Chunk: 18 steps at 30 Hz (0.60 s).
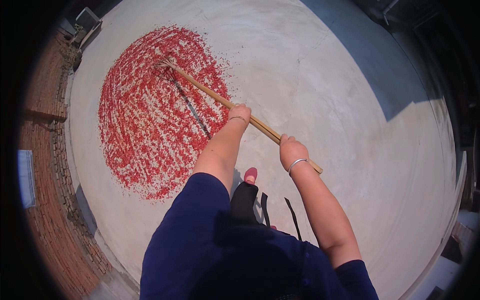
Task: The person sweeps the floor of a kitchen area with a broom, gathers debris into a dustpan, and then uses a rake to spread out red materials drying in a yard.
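Both my hands are closed around the long wooden handle of a rake (207, 91). My left hand (239, 113) grips it about midway, and my right hand (293, 151) holds it lower, close to the butt end. The rake slants away to the far left, where its thin, fanned tines (164, 63) rest over a spread of small red pieces (135, 132). These lie in a thin, rounded layer on the pale concrete, with streaks of bare floor showing between them. I cannot make out exactly what the red pieces are.
Pale concrete floor (320, 100) stretches around the red layer. A brick wall (47, 200) runs along the left, and a broad shadow (370, 60) falls at the upper right. My foot in a pink shoe (251, 174) stands below my hands, near the layer's edge.
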Tool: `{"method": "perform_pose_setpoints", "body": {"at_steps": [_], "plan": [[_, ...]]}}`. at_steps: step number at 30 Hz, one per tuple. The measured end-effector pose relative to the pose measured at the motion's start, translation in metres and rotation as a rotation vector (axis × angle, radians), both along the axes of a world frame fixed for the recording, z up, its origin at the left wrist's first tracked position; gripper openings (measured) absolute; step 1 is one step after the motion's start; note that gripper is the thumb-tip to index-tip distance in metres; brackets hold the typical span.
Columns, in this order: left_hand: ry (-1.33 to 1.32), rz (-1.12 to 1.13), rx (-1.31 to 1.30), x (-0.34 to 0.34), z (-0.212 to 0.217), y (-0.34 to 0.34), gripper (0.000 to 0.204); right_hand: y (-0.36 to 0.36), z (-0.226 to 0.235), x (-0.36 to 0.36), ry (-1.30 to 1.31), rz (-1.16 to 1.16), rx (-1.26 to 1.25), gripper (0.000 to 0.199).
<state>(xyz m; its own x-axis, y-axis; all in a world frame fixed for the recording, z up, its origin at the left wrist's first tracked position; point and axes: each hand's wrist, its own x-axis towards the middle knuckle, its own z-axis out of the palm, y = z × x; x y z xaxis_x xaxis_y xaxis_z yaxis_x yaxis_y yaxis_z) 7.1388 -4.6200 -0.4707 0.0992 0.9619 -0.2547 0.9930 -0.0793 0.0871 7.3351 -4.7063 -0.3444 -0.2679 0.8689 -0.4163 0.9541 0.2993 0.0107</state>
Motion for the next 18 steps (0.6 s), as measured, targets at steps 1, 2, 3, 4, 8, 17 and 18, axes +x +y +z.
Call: {"method": "perform_pose_setpoints", "body": {"at_steps": [1, 2, 3, 4, 8, 17, 18], "plan": [[-0.005, 0.022, 0.026, -0.008, -0.003, 0.001, 0.017, 0.002, 0.003, -0.004, -0.001, -0.006, -0.018, 0.013], [-0.008, -0.004, 0.027, -0.005, -0.007, -0.002, 0.016, 0.0, 0.004, -0.005, -0.002, -0.018, -0.035, 0.013], [-0.017, -0.03, 0.032, 0.008, -0.01, -0.007, 0.015, -0.005, 0.002, 0.007, -0.022, -0.013, -0.047, 0.013], [-0.031, -0.06, 0.043, 0.025, -0.012, -0.011, 0.015, -0.011, 0.002, 0.023, -0.046, -0.026, -0.058, 0.013], [-0.189, -0.133, 0.057, 0.119, -0.013, -0.059, 0.013, -0.063, 0.009, 0.118, -0.116, -0.121, -0.101, 0.015], [-0.201, -0.475, -0.145, 0.322, -0.017, -0.242, 0.018, -0.293, 0.028, 0.339, -0.074, -0.311, -0.112, 0.023], [-0.213, -0.494, -0.142, 0.338, -0.018, -0.269, 0.018, -0.324, 0.032, 0.361, -0.067, -0.338, -0.121, 0.026]]}}
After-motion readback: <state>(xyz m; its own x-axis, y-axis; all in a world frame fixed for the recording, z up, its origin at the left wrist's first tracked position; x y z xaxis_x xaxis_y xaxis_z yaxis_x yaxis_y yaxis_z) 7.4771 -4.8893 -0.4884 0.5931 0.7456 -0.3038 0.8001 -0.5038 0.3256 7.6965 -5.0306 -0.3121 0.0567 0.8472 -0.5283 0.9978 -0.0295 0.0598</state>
